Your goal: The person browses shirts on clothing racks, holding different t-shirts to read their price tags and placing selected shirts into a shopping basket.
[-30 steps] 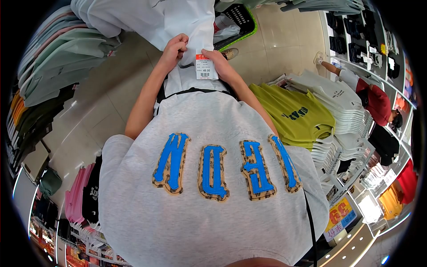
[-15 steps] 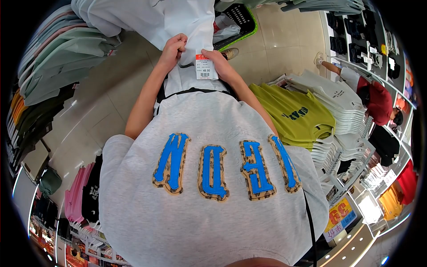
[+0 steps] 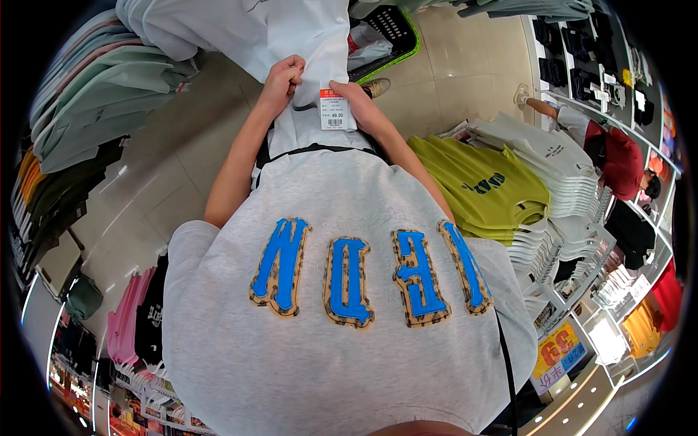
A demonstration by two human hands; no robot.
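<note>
A white shirt (image 3: 302, 40) hangs in front of me, running up past the top of the view. My left hand (image 3: 282, 81) is closed, its curled fingers pinching the shirt's fabric. My right hand (image 3: 355, 105) grips a price tag (image 3: 335, 111), thumb over its upper right corner and the other fingers hidden behind. The tag is white with a red top band, a barcode and the figure 49.00. It lies over the lower part of the white fabric, close to my waist.
Racks of pale shirts (image 3: 109, 94) stand to the left. On the right hang lime-green shirts (image 3: 487, 185) and white shirts (image 3: 542, 149). A black basket with a green rim (image 3: 416, 45) sits ahead on the tiled floor. A person in red (image 3: 618, 163) is at the far right.
My hands, the tag and the shirt stay almost still. The person in red at the right has shifted slightly, and the right-hand racks sit a little differently in view.
</note>
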